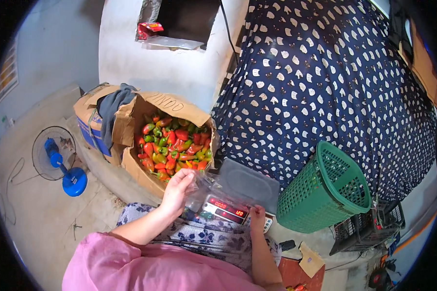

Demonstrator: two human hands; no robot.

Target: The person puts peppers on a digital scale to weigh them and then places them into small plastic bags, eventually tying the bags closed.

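Note:
My left hand (178, 189) pinches the upper edge of a clear plastic bag (204, 184) between thumb and fingers. Toward the bag's other side, my right hand (257, 215) has its fingers closed on the film. Under and behind the bag sits a digital scale (225, 210) with lit red digits, its dark flat platform (249, 182) reaching away from me. An open cardboard box (145, 178) full of red, green and yellowish peppers (171, 145) stands just beyond my left hand. A few peppers may show through the film near my lap, but this is unclear.
A green perforated plastic basket (306, 200) stands right of the scale, with black crates (367, 229) beside it. A second cardboard box (91, 123) with grey cloth is at left, near a blue fan (62, 163). Patterned dark fabric (313, 91) hangs ahead. Torn cardboard (310, 260) lies lower right.

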